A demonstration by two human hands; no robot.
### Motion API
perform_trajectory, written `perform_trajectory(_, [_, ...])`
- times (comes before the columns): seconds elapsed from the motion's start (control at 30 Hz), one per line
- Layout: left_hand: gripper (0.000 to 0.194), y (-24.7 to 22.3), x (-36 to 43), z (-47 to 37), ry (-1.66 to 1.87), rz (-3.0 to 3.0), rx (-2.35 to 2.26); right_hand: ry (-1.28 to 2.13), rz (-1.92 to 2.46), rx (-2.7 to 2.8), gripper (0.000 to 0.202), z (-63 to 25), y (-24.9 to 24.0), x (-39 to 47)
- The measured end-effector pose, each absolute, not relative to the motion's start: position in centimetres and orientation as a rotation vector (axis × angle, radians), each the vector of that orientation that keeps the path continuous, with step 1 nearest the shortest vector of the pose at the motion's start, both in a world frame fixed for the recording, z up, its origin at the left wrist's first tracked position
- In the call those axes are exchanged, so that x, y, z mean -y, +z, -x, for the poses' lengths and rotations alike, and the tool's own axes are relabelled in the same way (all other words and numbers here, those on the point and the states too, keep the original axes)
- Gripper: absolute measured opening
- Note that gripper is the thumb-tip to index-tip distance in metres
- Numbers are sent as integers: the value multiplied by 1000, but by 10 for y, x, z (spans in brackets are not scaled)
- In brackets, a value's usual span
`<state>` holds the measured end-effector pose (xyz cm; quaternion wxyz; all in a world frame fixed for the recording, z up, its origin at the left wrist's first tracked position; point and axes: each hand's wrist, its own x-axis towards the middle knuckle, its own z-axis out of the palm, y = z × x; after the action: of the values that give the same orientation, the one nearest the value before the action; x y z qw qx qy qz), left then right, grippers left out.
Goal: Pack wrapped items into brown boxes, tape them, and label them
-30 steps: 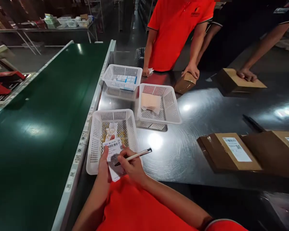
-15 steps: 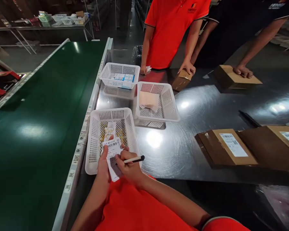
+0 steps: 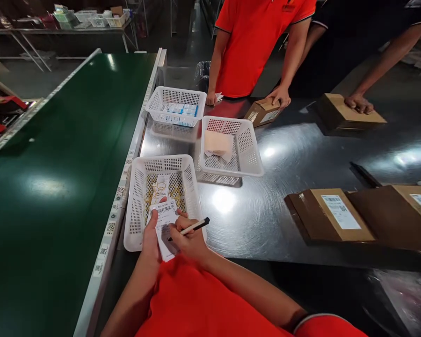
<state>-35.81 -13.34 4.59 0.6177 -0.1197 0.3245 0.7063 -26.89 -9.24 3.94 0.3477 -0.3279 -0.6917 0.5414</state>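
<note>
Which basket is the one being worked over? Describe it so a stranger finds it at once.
Start at the green conveyor and look along its right edge on the steel table. The basket is the nearest of three white ones, under the left hand holding a label and the right hand holding a pen. It alone holds rubber bands.

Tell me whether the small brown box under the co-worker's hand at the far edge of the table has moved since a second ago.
Yes. The small brown box has tipped flatter, its label now showing, judged against the nearby white basket.
</note>
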Motion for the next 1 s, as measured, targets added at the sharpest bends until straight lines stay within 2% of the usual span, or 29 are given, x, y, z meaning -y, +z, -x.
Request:
perform_trajectory(0.67, [47,32,137,360,1646,254,-729,1379,855,1782,36,269,36,94])
perform_trajectory(1.0, [48,40,134,358,1655,353,-779,1389,841,1757,37,269,39,93])
